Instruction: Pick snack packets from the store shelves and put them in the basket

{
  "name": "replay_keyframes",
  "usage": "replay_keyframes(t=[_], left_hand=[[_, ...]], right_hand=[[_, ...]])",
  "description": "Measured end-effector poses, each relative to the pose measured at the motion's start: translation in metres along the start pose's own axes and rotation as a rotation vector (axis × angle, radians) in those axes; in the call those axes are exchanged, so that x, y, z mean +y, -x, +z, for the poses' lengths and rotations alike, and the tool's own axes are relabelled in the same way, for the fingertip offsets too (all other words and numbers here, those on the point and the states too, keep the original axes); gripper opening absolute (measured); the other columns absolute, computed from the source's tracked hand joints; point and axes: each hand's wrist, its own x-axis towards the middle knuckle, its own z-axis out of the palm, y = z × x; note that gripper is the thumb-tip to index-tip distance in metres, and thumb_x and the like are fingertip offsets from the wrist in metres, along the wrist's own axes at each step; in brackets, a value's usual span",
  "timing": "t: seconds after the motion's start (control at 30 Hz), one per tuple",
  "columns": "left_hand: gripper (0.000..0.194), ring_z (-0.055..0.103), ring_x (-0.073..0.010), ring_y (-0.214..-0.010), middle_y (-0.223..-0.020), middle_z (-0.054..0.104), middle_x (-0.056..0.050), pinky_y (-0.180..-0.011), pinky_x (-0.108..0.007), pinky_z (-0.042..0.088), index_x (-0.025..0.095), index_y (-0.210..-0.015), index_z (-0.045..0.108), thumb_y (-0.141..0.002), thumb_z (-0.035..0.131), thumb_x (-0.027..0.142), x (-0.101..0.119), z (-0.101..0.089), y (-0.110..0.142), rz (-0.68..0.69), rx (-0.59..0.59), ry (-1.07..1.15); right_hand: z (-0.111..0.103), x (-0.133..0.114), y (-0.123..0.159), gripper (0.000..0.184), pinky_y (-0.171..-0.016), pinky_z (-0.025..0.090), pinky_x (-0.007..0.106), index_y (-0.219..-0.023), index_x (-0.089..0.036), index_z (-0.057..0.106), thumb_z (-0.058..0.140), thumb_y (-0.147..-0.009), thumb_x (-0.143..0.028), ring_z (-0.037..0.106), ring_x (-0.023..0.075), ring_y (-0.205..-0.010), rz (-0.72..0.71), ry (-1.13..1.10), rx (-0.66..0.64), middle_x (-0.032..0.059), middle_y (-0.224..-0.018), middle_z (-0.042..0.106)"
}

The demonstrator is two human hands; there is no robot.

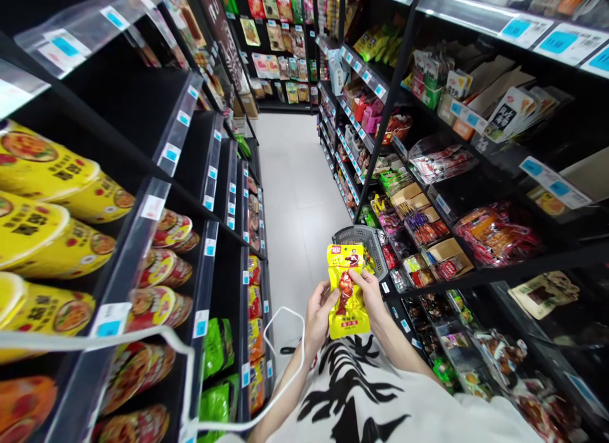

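A yellow snack packet (346, 319) is held upright in front of my body, its face towards me, with a picture of a reddish-brown piece of meat and a red label on it. My left hand (320, 308) grips its left edge, thumb on the front. On the other edge, my right hand (370, 293) pinches it, also with the thumb in front. The fingers behind the packet are hidden. Just beyond it is a grey plastic basket (375, 240), partly covered by the packet, with some packaged goods inside.
Shelves with yellow noodle tubs (57, 176) and green packets (216, 348) line the left. On the right, shelves hold bagged snacks (497, 233) and small boxes. The pale aisle floor (292, 176) runs to a rack of hanging packets (280, 37). A white cable (302, 360) loops at lower left.
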Motion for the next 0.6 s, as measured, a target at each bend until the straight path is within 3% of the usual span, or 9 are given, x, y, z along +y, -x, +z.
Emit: replay_keyframes(t=[0.37, 0.6], left_hand=[[0.033, 0.071, -0.0196, -0.084, -0.100, 0.074, -0.005, -0.075, -0.027, 0.055, 0.018, -0.099, 0.066, -0.078, 0.078, 0.039, -0.0020, -0.0014, -0.0023, -0.006, 0.021, 0.019], [0.034, 0.072, -0.0209, -0.085, -0.098, 0.075, -0.006, -0.075, -0.028, 0.056, 0.018, -0.096, 0.066, -0.077, 0.079, 0.042, -0.0019, 0.0008, -0.0036, -0.008, 0.035, 0.014]], right_hand=[[0.0020, -0.0022, 0.0021, 0.027, -0.071, 0.054, 0.029, -0.086, -0.022, 0.072, 0.079, -0.074, -0.045, 0.068, 0.0183, -0.073, -0.076, -0.002, -0.021, 0.0008, -0.084, 0.074], [0.0009, -0.0013, 0.0020, 0.030, -0.067, 0.055, 0.029, -0.086, -0.022, 0.071, 0.079, -0.075, -0.049, 0.069, 0.0192, -0.072, -0.089, 0.029, -0.016, 0.0014, -0.083, 0.074]])
